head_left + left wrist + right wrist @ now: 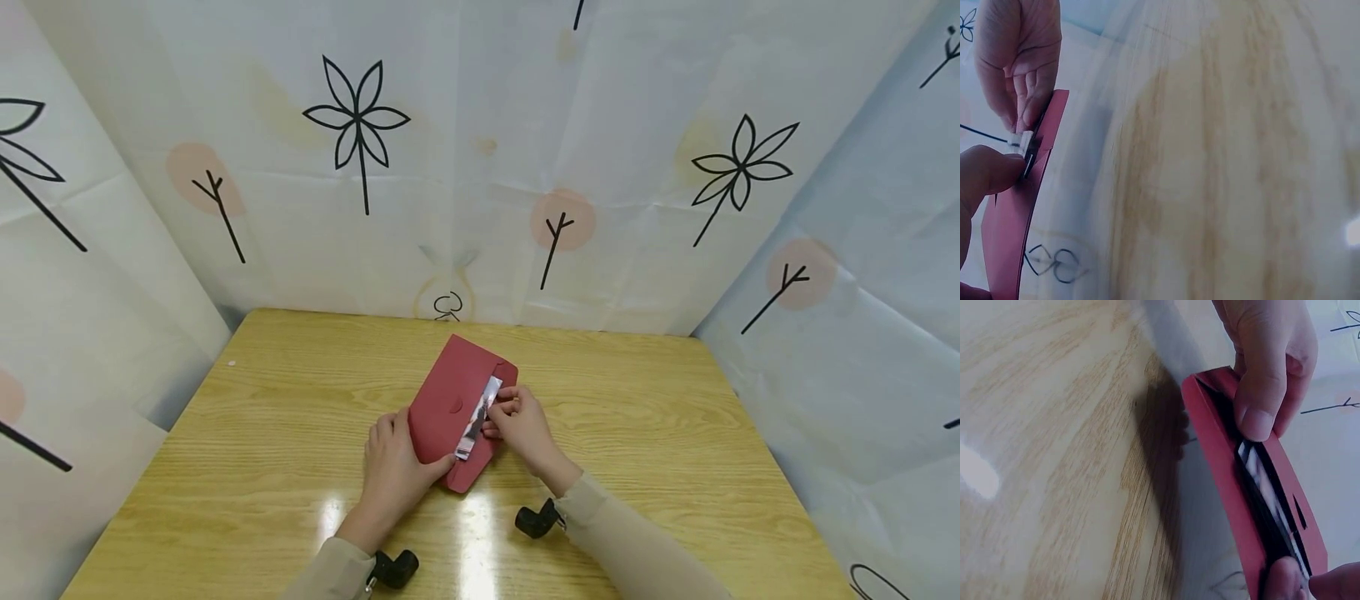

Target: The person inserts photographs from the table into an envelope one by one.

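Note:
A red paper envelope (450,379) is held tilted over the wooden table, its flap folded back. My left hand (393,462) grips its near left side, the thumb lying at the mouth by the end of a photo print (477,421). Part of that print sticks out of the mouth; the rest is hidden inside. My right hand (525,425) pinches the print's exposed edge between thumb and fingers. In the right wrist view, the dark inside of the envelope (1210,450) gapes around the print (1266,481).
The light wooden table (637,433) has a small white speck (232,363) near its far left corner. A pale cloth backdrop (465,167) with line-drawn flowers rises behind and at both sides. Black wrist devices (395,569) sit at both cuffs.

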A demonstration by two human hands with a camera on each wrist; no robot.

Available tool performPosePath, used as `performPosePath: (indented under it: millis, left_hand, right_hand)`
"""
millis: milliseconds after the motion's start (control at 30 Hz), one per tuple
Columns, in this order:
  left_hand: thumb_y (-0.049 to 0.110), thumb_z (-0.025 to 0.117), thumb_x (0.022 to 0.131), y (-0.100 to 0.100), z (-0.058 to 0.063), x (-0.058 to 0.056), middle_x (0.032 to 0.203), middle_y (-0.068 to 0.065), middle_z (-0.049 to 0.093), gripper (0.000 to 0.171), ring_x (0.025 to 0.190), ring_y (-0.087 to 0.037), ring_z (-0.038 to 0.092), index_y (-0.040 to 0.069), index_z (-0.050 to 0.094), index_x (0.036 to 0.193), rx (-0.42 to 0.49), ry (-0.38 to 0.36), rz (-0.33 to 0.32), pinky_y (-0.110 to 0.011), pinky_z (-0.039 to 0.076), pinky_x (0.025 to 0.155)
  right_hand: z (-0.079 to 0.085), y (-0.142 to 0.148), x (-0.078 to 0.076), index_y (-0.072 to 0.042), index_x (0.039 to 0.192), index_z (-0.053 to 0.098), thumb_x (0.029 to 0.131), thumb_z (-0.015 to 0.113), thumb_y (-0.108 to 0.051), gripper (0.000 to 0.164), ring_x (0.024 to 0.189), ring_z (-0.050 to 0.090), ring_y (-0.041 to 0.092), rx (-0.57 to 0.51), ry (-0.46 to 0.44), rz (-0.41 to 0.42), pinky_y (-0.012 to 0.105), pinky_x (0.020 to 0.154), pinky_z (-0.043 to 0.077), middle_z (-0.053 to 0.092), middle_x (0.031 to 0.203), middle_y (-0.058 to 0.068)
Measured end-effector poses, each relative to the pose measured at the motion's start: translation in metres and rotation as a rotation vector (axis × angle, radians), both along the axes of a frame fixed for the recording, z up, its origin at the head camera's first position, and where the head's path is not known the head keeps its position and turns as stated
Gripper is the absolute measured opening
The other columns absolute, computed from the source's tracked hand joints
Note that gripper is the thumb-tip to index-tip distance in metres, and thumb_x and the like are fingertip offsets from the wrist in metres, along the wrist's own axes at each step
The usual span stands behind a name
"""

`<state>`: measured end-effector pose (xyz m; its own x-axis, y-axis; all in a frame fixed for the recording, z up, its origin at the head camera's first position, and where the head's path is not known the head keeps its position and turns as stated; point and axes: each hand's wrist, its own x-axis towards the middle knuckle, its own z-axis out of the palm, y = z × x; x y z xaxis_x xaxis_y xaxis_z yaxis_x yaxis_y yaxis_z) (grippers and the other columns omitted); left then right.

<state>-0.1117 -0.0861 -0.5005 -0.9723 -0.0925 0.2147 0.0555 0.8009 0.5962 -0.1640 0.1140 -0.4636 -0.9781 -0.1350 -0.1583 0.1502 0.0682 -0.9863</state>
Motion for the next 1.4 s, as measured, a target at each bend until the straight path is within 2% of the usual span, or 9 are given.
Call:
performPosePath:
  millis: [167,367,600,867,1167,1267,1400]
  left_hand:
    - [0.052,0.085,0.063,0.001,-0.001,-0.003,0.121,-0.022,0.044,0.102,0.108,-0.036,0.040,-0.005,0.043,0.135,-0.015,0.002,0.018,-0.050,0.035,0.092]
    - [0.053,0.084,0.063,0.002,0.001,-0.003,0.122,-0.022,0.043,0.102,0.109,-0.037,0.040,-0.006,0.042,0.136,-0.019,-0.011,0.007,-0.050,0.035,0.092]
    - [0.055,0.084,0.063,0.003,0.002,-0.003,0.121,-0.022,0.044,0.103,0.109,-0.037,0.040,-0.005,0.042,0.136,-0.020,-0.002,0.007,-0.050,0.034,0.092]
    - [0.054,0.085,0.062,0.005,0.003,-0.003,0.120,-0.022,0.045,0.103,0.108,-0.037,0.041,-0.006,0.044,0.135,-0.014,0.012,0.015,-0.050,0.035,0.092]
    - [0.054,0.085,0.062,0.005,0.004,-0.004,0.120,-0.022,0.045,0.104,0.109,-0.037,0.040,-0.006,0.043,0.135,-0.018,-0.007,0.018,-0.050,0.034,0.092]
    - [0.054,0.084,0.062,0.003,0.003,-0.004,0.119,-0.023,0.045,0.103,0.109,-0.037,0.040,-0.007,0.043,0.135,-0.028,-0.003,0.012,-0.050,0.034,0.093]
    - [0.056,0.083,0.063,-0.001,0.004,-0.004,0.120,-0.023,0.045,0.105,0.109,-0.038,0.040,-0.008,0.043,0.135,-0.049,-0.021,0.006,-0.051,0.034,0.093]
  right_hand:
    - [0.000,-0.003,0.004,0.009,0.134,0.040,0.097,0.051,-0.001,0.039,0.093,0.063,0.039,0.037,-0.012,0.031,0.040,0.079,0.055,0.055,0.115,0.028]
    - [0.003,-0.007,0.007,0.010,0.137,0.042,0.098,0.050,-0.001,0.042,0.095,0.063,0.030,0.061,-0.026,0.049,0.035,0.080,0.055,0.051,0.120,0.026]
    - [0.004,-0.008,0.009,0.013,0.137,0.042,0.098,0.050,-0.001,0.043,0.100,0.062,0.032,0.051,-0.046,0.080,0.036,0.083,0.054,0.052,0.120,0.028]
    - [0.004,-0.008,0.011,0.009,0.140,0.040,0.099,0.048,-0.003,0.044,0.105,0.061,0.030,0.013,-0.095,0.089,0.037,0.087,0.052,0.052,0.124,0.023]
    - [0.006,-0.005,0.014,0.008,0.141,0.040,0.099,0.050,-0.007,0.046,0.106,0.060,0.036,0.019,-0.062,0.104,0.041,0.086,0.052,0.049,0.127,0.027]
    - [0.006,-0.001,0.015,0.005,0.140,0.043,0.099,0.053,-0.013,0.046,0.101,0.063,0.034,0.088,-0.004,0.107,0.042,0.082,0.053,0.050,0.127,0.024]
    - [0.005,0.008,0.016,-0.003,0.138,0.048,0.096,0.060,-0.030,0.051,0.100,0.062,0.027,0.321,0.142,0.058,0.039,0.073,0.054,0.050,0.130,0.015]
